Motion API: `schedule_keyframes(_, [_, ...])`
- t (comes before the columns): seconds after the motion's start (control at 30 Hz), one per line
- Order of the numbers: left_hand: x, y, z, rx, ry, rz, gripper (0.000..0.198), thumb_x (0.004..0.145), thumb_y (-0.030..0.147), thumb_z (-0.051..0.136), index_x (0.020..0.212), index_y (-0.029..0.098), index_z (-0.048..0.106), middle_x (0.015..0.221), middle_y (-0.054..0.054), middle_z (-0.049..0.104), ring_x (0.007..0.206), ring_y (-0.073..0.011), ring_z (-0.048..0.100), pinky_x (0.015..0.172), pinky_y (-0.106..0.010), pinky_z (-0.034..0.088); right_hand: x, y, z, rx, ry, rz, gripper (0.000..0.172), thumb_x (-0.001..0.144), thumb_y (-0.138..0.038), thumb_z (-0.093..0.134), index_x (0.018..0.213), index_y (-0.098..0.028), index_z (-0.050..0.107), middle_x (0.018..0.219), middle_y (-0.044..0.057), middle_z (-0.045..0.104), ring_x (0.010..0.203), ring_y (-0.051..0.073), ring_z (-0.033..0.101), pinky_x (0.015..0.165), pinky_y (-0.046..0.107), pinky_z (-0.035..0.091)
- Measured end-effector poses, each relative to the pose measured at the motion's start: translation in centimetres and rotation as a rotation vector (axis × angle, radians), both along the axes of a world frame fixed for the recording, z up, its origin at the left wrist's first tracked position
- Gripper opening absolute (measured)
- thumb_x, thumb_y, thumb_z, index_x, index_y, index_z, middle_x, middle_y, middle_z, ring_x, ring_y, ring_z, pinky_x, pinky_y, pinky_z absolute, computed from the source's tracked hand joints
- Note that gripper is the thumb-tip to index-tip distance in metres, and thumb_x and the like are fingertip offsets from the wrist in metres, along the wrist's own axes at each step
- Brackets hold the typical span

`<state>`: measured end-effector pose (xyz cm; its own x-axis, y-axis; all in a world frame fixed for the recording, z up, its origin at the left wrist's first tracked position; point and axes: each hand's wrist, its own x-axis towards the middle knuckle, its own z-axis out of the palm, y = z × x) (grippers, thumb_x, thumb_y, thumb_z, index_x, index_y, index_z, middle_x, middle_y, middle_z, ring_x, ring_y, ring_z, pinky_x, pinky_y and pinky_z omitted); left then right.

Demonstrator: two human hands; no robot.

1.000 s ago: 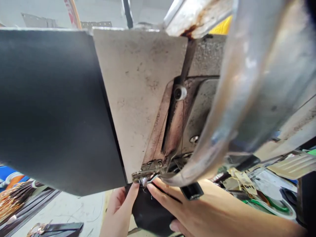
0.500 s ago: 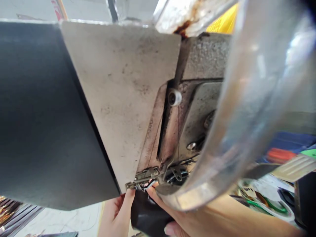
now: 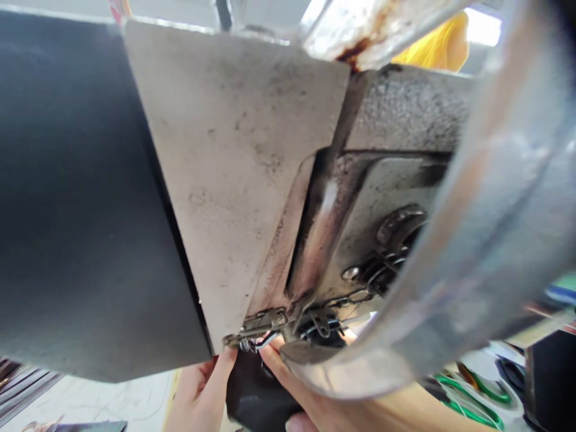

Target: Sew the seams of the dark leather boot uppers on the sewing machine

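A sewing machine head [image 3: 234, 150] with a scuffed pale cover fills the middle of the view. Under its presser foot [image 3: 249, 343] lies a black, smooth, leather-like piece [image 3: 256, 390]. My left hand [image 3: 198, 387] presses on this piece from the left, its thumb close to the foot. From the right, my right hand [image 3: 315, 390] grips the same piece, with a fingertip reaching right beside the foot. Part of the piece and several fingers are hidden behind the machine and beyond the lower edge.
A curved, shiny metal guard [image 3: 405, 300] sweeps across the right side, over my right forearm. A dark panel [image 3: 90, 198] covers the left. Green-handled scissors [image 3: 472, 402] lie at lower right, and dark strips [image 3: 24, 390] at lower left.
The view has shifted slightly, so the machine's upper part sits further right. The white round part in the machine's slot has become a pale blur lower down. Both hands stay on the black piece.
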<state>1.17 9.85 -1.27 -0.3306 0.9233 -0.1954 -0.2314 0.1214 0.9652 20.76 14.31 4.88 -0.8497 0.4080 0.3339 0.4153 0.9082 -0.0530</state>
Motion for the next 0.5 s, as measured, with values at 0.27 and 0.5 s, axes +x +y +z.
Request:
schedule_keyframes(0.27, [0.0,0.4,-0.5,0.023,-0.054,0.043,0.063,0.046,0.076,0.086,0.065,0.017,0.074,0.059,0.001,0.067,0.059,-0.0122,0.053,0.055,-0.019,0.046,1.0,-2.4,1.7,0.186,0.058,-0.082,0.011,0.083,-0.02,0.074,0.094,-0.018,0.073,0.112,0.01,0.077,0.099,0.028,0.071,0.09,0.039,0.055])
schedule_keyframes(0.5, [1.1,-1.8,-0.2,0.053,-0.034,-0.072,0.069,0.056,0.081,0.078,0.039,0.018,0.054,0.045,0.002,0.051,0.049,-0.0095,0.039,0.052,-0.022,0.038,0.5,-2.7,3.6,0.026,-0.018,-0.075,0.036,0.092,-0.026,0.065,0.127,-0.023,0.068,0.119,0.007,0.075,0.114,0.026,0.067,0.1,0.033,0.054])
